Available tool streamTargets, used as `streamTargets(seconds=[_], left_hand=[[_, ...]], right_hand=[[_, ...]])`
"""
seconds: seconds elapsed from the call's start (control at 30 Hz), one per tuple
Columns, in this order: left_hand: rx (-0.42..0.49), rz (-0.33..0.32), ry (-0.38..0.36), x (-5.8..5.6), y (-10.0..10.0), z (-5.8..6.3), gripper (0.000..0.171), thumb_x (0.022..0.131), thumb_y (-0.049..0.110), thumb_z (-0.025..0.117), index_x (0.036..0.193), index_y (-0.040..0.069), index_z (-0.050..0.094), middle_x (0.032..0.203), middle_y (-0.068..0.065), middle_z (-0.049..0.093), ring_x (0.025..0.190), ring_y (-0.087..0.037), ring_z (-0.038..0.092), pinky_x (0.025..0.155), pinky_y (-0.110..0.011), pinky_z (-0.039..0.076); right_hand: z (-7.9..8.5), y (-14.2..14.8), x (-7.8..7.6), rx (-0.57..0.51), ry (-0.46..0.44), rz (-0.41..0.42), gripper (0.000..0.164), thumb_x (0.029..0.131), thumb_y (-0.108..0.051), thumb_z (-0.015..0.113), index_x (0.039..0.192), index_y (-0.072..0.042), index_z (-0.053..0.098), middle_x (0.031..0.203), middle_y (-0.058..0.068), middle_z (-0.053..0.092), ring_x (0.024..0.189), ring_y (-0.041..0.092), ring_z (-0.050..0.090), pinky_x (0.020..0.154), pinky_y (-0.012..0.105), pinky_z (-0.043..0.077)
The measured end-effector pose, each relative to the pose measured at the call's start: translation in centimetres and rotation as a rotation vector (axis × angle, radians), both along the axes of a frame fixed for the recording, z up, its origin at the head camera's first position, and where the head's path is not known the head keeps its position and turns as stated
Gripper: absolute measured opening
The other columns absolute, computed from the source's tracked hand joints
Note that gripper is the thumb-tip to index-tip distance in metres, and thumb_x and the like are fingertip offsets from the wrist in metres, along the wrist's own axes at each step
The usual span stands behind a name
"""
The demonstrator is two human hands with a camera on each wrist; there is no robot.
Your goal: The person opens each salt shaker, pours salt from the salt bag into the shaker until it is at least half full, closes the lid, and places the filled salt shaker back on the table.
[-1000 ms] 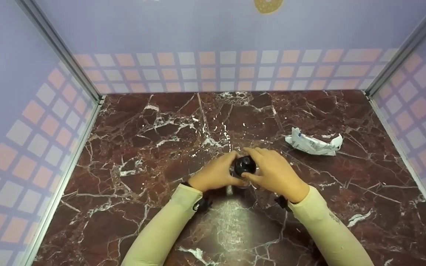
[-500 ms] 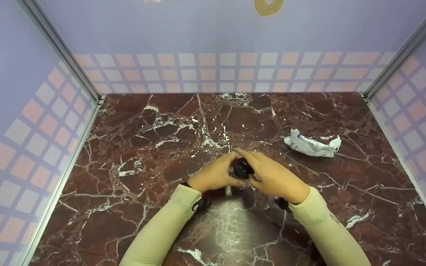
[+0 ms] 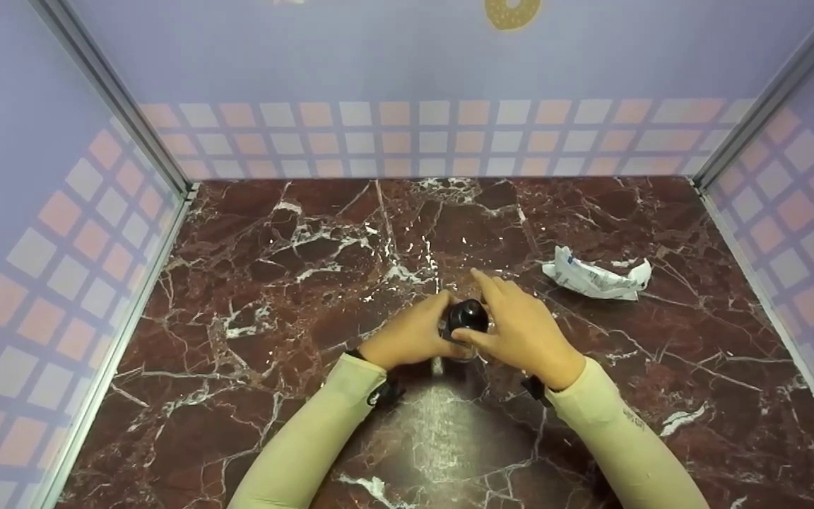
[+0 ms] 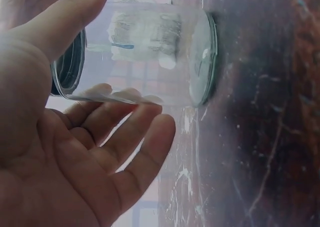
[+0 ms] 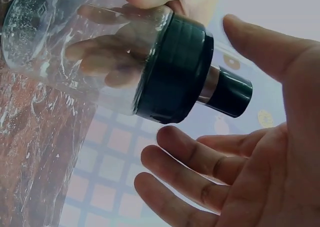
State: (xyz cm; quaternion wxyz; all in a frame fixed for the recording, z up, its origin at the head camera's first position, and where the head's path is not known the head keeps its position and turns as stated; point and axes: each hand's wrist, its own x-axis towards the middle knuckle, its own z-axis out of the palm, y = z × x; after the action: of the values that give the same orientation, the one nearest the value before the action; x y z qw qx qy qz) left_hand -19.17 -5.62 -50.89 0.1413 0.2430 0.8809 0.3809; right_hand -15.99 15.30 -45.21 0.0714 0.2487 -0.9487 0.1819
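A clear glass jar (image 4: 182,79) with a black cap (image 3: 468,316) stands upright on the marble-patterned table (image 3: 273,438). My left hand (image 3: 410,332) holds the jar, thumb on one side and fingers curled behind the other. On the cap sits a narrower black top (image 5: 232,93) above a metallic neck. My right hand (image 3: 526,329) surrounds the cap loosely. In the right wrist view its fingers (image 5: 190,187) are spread and apart from the cap, while in the head view the thumb overlaps it. No contents show inside the jar.
A crumpled white plastic packet (image 3: 594,278) lies to the right, beyond my right hand. Purple panels with pink and white squares (image 3: 435,141) wall the table at the back and on both sides. Metal strips (image 3: 121,332) run along the side edges.
Half a second ago my right hand was closer round the cap, turned inward. Now its fingers have spread and it has shifted slightly outward. The left hand has stayed on the jar.
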Motion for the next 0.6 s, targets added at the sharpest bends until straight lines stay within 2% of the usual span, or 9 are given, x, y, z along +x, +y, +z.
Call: streamTargets(seconds=[0.13,0.33,0.6], left_hand=[[-0.001,0.009,0.006,0.02,0.15,0.14,0.074,0.070,0.050,0.092,0.126,0.022,0.054,0.124,0.005,0.064,0.106,-0.016,0.064,0.096,-0.044,0.053],[0.028,-0.005,0.023,-0.04,0.30,-0.04,0.068,0.070,0.042,0.095,0.121,0.021,0.054,0.120,0.007,0.065,0.106,-0.014,0.064,0.097,-0.041,0.053],[0.047,-0.017,0.015,-0.19,0.34,-0.13,0.068,0.070,0.048,0.092,0.119,0.018,0.055,0.114,0.008,0.065,0.104,-0.012,0.065,0.098,-0.040,0.052]], right_hand=[[-0.06,-0.09,-0.07,0.010,0.005,0.001,0.101,0.084,-0.060,0.079,0.157,-0.003,0.037,0.144,0.020,0.059,0.121,0.040,0.062,0.098,0.055,0.053],[-0.11,-0.11,0.00,0.007,0.007,0.035,0.092,0.086,-0.046,0.082,0.156,-0.003,0.040,0.139,0.020,0.061,0.117,0.039,0.065,0.097,0.054,0.054],[-0.11,0.11,0.19,-0.005,-0.011,0.095,0.092,0.086,-0.033,0.082,0.157,0.000,0.035,0.129,0.023,0.063,0.108,0.037,0.066,0.089,0.052,0.058]])
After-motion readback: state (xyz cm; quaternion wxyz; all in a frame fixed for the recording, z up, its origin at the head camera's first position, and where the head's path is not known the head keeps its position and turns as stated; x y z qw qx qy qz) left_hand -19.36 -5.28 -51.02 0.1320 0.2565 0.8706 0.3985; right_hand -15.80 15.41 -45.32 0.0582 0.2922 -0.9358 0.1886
